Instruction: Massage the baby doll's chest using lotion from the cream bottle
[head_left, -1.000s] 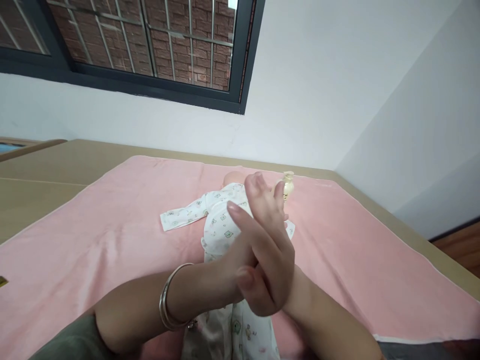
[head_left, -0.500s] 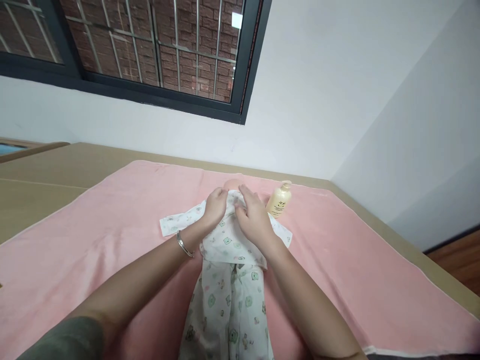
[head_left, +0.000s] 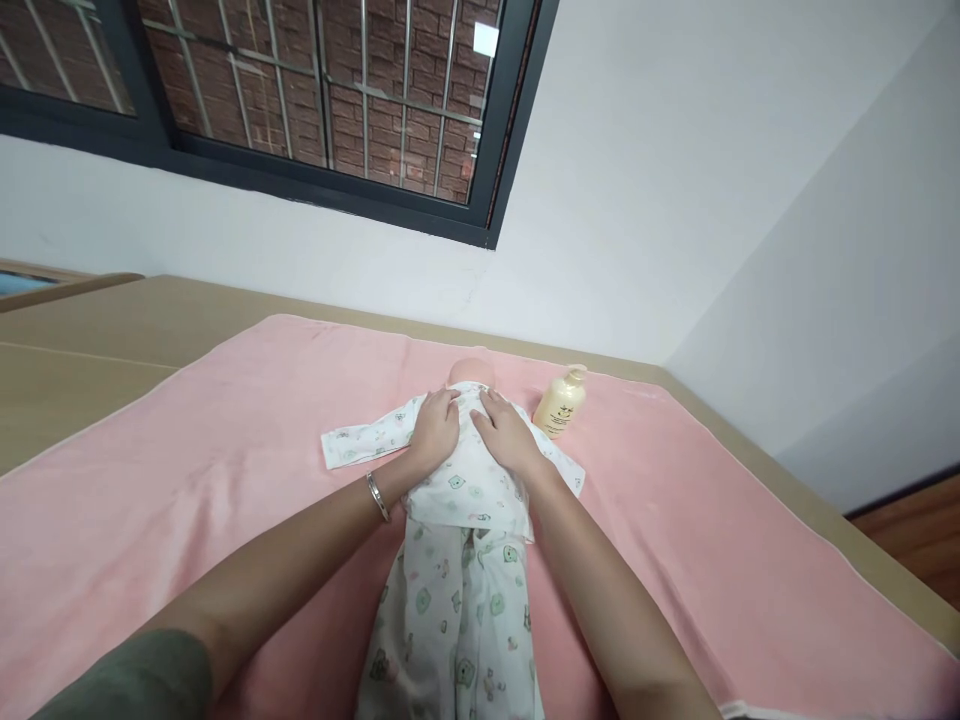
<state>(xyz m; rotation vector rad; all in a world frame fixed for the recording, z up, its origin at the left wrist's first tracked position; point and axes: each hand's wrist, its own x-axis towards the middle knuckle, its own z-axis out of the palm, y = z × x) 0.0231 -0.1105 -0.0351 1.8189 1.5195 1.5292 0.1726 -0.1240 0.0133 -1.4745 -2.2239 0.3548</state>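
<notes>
- Head view shows a baby doll [head_left: 471, 372] lying on its back on a pink blanket [head_left: 225, 440], dressed in a white outfit [head_left: 457, 560] printed with small green and pink figures.
- Only the top of the doll's bare head shows past the collar; the face is hidden.
- Its long axis runs away from the person: head toward the wall and window [head_left: 300, 90], legs toward the camera.
- One empty sleeve [head_left: 367, 440] lies flat out to the left; the other spreads to the right behind the forearm.
- Left hand [head_left: 435, 428] and right hand [head_left: 504, 432] both rest open, palms down, on the doll's chest just below the collar, gripping nothing.
- A bracelet [head_left: 377, 496] sits on the left wrist.
- Count: one doll, one cream pump bottle [head_left: 559, 403] upright just right of the doll's shoulder, two hands, one blanket.
</notes>
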